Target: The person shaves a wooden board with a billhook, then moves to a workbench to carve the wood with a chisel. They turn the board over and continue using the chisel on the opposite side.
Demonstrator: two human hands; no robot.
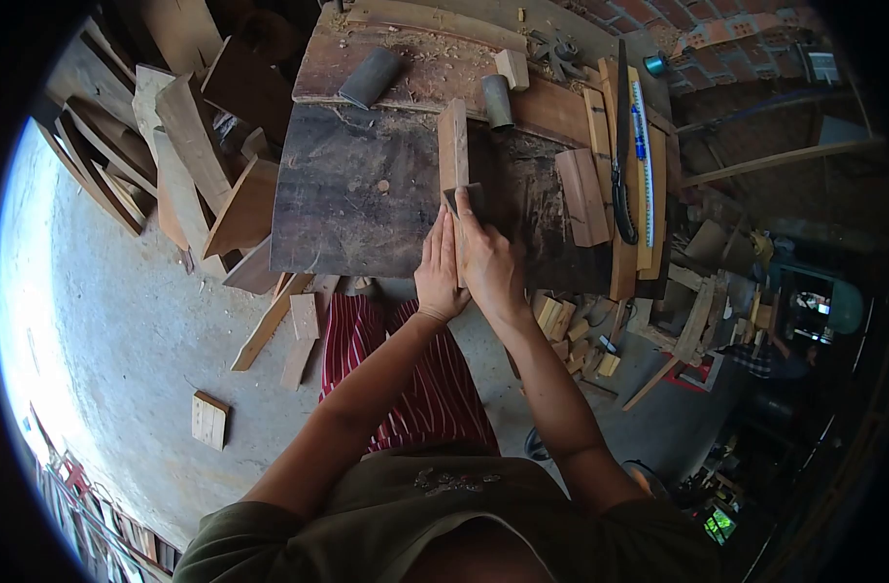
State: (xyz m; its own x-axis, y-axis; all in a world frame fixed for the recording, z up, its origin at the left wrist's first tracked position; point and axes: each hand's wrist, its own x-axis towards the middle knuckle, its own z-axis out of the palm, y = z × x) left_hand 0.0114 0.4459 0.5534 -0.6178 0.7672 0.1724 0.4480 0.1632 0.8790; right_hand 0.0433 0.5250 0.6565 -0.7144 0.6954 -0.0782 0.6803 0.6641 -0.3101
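Note:
A wooden block (453, 146), long and narrow, lies pointing away from me on the dark worktable (338, 194). My left hand (439, 267) grips the near end from its left side, fingers stretched forward along the wood. On the right side, my right hand (491, 262) presses a small dark piece of sandpaper (462, 197) against the top of the block, the fingers closed over it. Both hands touch or nearly touch each other. The palms and the block's near end are mostly hidden.
Curled grey sheets (372, 78) and a small wood block (512, 69) lie among shavings at the back. Rightward are a short plank (581, 197), a dark saw-like tool (620, 155), a ruler (643, 146) and a blue marker (641, 144). Boards (192, 136) lean at left; offcuts (561, 321) litter the floor.

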